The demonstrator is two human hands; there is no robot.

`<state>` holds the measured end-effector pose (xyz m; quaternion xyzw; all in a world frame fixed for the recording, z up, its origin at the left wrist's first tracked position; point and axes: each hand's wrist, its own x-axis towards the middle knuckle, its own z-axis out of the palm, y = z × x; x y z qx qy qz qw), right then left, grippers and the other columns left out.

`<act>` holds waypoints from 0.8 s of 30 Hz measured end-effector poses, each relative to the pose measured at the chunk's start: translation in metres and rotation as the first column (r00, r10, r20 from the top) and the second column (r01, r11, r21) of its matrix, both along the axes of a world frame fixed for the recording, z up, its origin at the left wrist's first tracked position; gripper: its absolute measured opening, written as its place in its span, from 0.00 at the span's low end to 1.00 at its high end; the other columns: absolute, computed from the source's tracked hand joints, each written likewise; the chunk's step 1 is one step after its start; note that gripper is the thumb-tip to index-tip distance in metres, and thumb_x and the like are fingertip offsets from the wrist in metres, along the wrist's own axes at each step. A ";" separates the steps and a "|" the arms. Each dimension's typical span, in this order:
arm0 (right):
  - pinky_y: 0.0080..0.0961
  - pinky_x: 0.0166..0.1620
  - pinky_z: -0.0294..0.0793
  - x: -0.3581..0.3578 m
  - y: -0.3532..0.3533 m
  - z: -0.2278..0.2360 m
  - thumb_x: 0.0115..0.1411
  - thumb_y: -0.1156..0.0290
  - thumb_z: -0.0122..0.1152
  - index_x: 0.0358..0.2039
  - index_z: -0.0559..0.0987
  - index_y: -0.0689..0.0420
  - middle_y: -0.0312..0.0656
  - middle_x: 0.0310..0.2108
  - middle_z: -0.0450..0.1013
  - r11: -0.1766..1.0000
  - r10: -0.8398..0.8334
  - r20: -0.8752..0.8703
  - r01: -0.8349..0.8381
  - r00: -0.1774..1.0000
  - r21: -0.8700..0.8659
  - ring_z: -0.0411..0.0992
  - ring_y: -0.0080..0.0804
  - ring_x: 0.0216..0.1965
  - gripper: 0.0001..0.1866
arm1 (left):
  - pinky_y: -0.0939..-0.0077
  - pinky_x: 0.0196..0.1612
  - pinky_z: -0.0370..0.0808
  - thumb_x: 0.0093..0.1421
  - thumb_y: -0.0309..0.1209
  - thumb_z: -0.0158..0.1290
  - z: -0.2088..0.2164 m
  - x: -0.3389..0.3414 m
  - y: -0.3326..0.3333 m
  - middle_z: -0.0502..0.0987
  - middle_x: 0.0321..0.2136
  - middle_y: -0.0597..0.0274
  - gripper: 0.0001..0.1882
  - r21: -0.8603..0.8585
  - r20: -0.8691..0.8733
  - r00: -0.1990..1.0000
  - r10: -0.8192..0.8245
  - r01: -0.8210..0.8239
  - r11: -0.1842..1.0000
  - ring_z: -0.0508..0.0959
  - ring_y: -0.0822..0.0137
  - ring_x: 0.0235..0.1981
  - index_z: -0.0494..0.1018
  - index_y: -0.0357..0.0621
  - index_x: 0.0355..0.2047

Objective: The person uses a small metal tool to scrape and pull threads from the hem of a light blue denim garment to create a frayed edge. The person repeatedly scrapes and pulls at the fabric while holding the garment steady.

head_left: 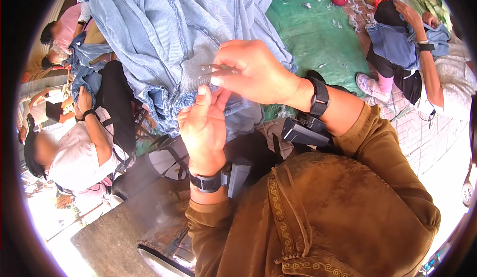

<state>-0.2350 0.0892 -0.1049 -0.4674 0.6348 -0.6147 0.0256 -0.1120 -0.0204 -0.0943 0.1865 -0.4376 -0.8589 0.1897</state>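
Observation:
A large piece of light blue denim with long seams and a frayed edge spreads in front of me. At its frayed edge is my left hand, thumb up and fingers closed on the cloth. Just above it, to the right, my right hand grips small metal thread snips. Their two narrow blades point left over the denim, slightly apart, close above my left thumb. My right palm hides the rest of the snips.
A green ground sheet with lint scraps lies beyond the denim. On the left, a person in a white shirt sits close by, with others behind. Another person handles blue denim at the right, over paved ground.

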 end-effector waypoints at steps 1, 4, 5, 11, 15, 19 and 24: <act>0.23 0.31 0.67 0.002 0.002 -0.003 0.50 0.75 0.61 0.27 0.75 0.62 0.38 0.23 0.70 1.000 -0.003 0.078 0.004 0.997 -0.010 0.68 0.26 0.26 0.05 | 0.53 0.52 0.71 0.62 0.27 0.50 -0.001 0.001 0.003 0.75 0.43 0.52 0.08 -0.056 0.006 1.000 0.023 -0.023 0.998 0.75 0.53 0.45 0.77 0.40 0.30; 0.20 0.30 0.65 0.006 0.008 -0.012 0.53 0.74 0.61 0.26 0.75 0.61 0.33 0.20 0.68 0.999 -0.009 0.320 0.019 0.947 -0.026 0.67 0.21 0.26 0.05 | 0.52 0.52 0.71 0.61 0.26 0.50 -0.009 0.001 0.010 0.77 0.39 0.53 0.08 -0.013 0.061 0.998 0.031 -0.030 0.999 0.77 0.54 0.42 0.78 0.44 0.27; 0.19 0.30 0.65 0.007 0.012 -0.013 0.54 0.73 0.61 0.25 0.75 0.61 0.31 0.20 0.68 0.999 -0.013 0.404 0.024 0.915 -0.024 0.66 0.19 0.26 0.05 | 0.51 0.50 0.72 0.60 0.26 0.51 -0.017 0.003 0.008 0.78 0.35 0.54 0.08 0.014 -0.009 1.000 0.001 -0.001 1.000 0.78 0.54 0.40 0.78 0.45 0.25; 0.13 0.23 0.61 -0.023 0.033 -0.028 0.56 0.69 0.63 0.29 0.77 0.59 0.27 0.20 0.68 0.973 -0.215 0.651 0.218 0.728 0.077 0.61 0.13 0.20 0.07 | 0.49 0.46 0.74 0.60 0.23 0.51 -0.021 0.012 -0.007 0.78 0.36 0.56 0.11 -0.068 -0.036 0.996 0.086 -0.089 0.994 0.78 0.57 0.38 0.77 0.47 0.21; 0.17 0.34 0.68 -0.009 0.008 -0.014 0.55 0.70 0.61 0.34 0.79 0.63 0.33 0.27 0.75 0.998 0.051 0.400 -0.058 0.915 0.005 0.70 0.19 0.32 0.10 | 0.57 0.47 0.74 0.59 0.21 0.50 -0.012 0.009 0.008 0.78 0.37 0.57 0.06 -0.199 0.011 0.998 0.063 -0.060 0.978 0.78 0.61 0.39 0.78 0.42 0.31; 0.17 0.33 0.67 -0.010 -0.013 -0.007 0.53 0.70 0.61 0.32 0.79 0.62 0.32 0.25 0.73 0.934 0.193 0.375 -0.287 0.907 0.213 0.67 0.17 0.28 0.09 | 0.59 0.48 0.73 0.58 0.22 0.51 -0.010 0.018 0.006 0.77 0.40 0.58 0.06 -0.375 0.289 0.950 0.122 -0.005 0.927 0.77 0.62 0.41 0.77 0.40 0.36; 0.17 0.34 0.67 -0.014 -0.003 -0.018 0.56 0.70 0.61 0.28 0.78 0.62 0.29 0.23 0.71 1.000 0.007 0.619 -0.019 0.785 0.012 0.66 0.14 0.28 0.08 | 0.57 0.50 0.71 0.58 0.23 0.51 -0.015 0.015 0.000 0.77 0.41 0.58 0.11 -0.122 -0.044 0.999 -0.019 0.013 0.992 0.76 0.60 0.42 0.73 0.39 0.43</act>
